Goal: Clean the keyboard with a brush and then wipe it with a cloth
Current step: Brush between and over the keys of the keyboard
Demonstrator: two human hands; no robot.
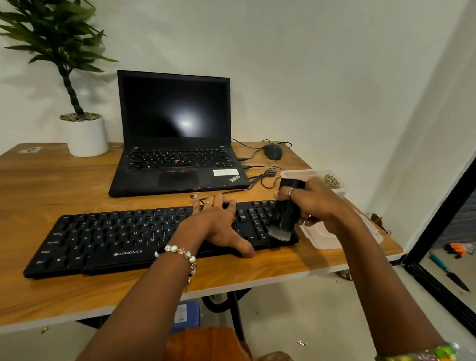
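Two hands are at work over the table (45, 191), the biggest thing I see. On it, going down in size, stand an open laptop (175, 134) with a dark screen, a potted plant (86, 133) at the far left corner, and the black keyboard (115, 240), which lies flat along the near edge. Just beside its right end is a clear plastic box (331, 238), and a mouse (273, 151) sits further back.

My left hand (217, 225) rests on the right half of the keyboard with the fingers straight and spread, pressing it down and grasping nothing. My right hand (316, 205) has its fingers curled around the black handle of the brush (284, 216); the pale bristles touch the keys at the far right end of the keyboard.

I judge the brushing step is going on, and I see no cloth. The keyboard looks light and stiff, so it can slide on the smooth wood; I think it is best to hold it down flat with the palm. The brush seems light, with soft bristles that bend easily, so a grip on the middle of the handle should be enough.
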